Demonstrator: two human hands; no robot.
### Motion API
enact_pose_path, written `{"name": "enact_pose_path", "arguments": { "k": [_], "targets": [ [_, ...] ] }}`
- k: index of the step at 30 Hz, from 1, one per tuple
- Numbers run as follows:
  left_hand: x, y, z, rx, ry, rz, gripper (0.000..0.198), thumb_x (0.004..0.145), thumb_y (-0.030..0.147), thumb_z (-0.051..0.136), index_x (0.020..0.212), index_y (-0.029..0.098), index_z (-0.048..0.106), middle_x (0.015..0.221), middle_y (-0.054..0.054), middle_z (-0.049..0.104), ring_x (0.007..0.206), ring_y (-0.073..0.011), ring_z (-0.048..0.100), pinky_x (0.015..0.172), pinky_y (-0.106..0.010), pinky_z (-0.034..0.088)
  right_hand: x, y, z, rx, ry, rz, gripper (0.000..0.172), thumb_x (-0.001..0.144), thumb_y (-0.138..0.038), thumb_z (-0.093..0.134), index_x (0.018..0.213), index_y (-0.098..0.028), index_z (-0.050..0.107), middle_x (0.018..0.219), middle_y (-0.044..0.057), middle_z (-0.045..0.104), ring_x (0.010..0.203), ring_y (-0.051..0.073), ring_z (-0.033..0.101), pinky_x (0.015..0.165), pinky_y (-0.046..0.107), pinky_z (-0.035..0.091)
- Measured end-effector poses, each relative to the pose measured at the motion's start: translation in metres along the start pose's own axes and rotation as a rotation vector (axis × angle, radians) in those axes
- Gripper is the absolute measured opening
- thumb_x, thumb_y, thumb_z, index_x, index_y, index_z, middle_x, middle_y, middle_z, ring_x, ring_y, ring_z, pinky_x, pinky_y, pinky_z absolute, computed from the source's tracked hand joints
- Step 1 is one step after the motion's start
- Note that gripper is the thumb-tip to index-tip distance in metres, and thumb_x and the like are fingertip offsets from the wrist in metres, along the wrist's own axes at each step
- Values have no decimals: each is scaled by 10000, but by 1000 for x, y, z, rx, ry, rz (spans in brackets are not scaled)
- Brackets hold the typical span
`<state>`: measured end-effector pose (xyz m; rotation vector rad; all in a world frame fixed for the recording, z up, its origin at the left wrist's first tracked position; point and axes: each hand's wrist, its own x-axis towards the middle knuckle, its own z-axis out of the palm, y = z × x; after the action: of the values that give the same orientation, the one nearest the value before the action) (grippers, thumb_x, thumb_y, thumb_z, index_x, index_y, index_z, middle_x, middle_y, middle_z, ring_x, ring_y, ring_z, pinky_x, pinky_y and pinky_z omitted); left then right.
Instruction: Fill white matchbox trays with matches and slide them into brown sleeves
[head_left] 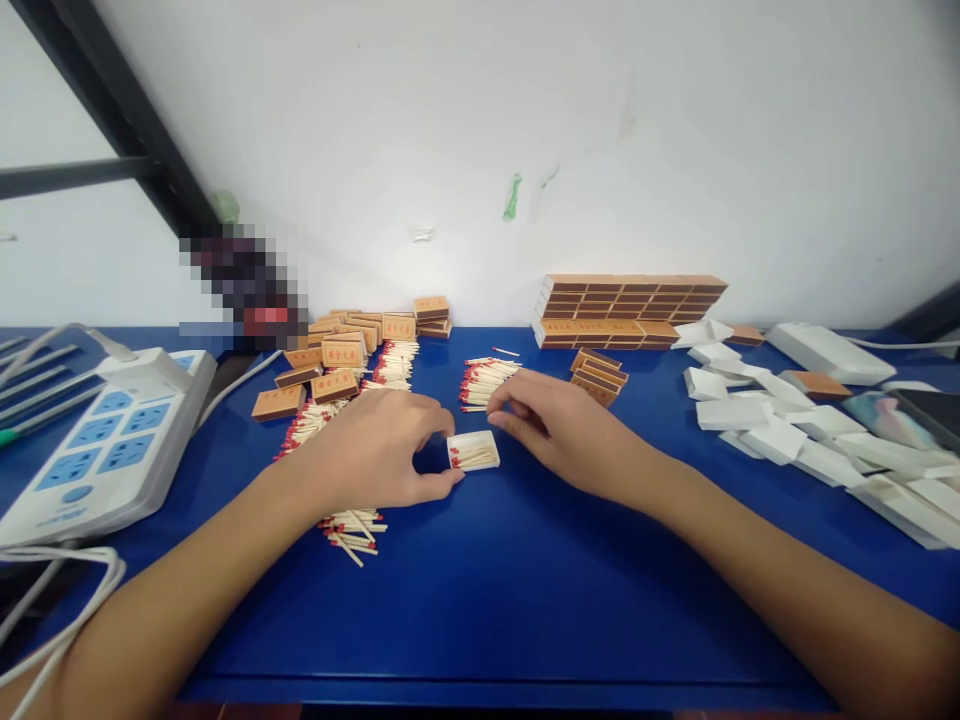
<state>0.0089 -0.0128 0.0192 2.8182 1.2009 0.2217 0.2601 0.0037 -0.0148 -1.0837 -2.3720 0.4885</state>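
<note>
A small white matchbox tray [474, 451] with a few red-tipped matches in it lies on the blue table [510, 580]. My left hand [375, 450] pinches the tray's left edge between thumb and forefinger. My right hand [559, 425] rests at the tray's right edge, fingers curled together and touching it. Just behind the tray lies a loose bundle of matches [484, 382]. More matches [354, 528] are spread under and in front of my left wrist.
Orange matchbox sleeves [337, 355] are heaped at the back left, and a neat stack of them [626, 310] stands against the wall. White empty trays [780, 430] are strewn at the right. A white power strip [105, 440] with cables lies at the left.
</note>
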Motion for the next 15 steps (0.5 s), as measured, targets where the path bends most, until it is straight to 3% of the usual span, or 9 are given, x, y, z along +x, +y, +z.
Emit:
{"name": "enact_pose_path", "arguments": {
  "k": [5,15],
  "targets": [
    [0,-1,0,-2,4,3,213,900,416,705,922,211,757,813,-8,709,692,-178,614,624,-312,372,10,20,3,-6,-2,-14,101,1031,-248,628,1100,-224,698,906,17,595,794,168,546,714,297,407],
    [0,-2,-1,-25,2,-6,214,890,418,715,900,210,764,796,-8,710,695,-176,629,621,-309,391,19,22,15,-32,2,-28,72,1030,-227,611,985,-208,663,869,11,581,775,163,521,709,292,386]
  ]
}}
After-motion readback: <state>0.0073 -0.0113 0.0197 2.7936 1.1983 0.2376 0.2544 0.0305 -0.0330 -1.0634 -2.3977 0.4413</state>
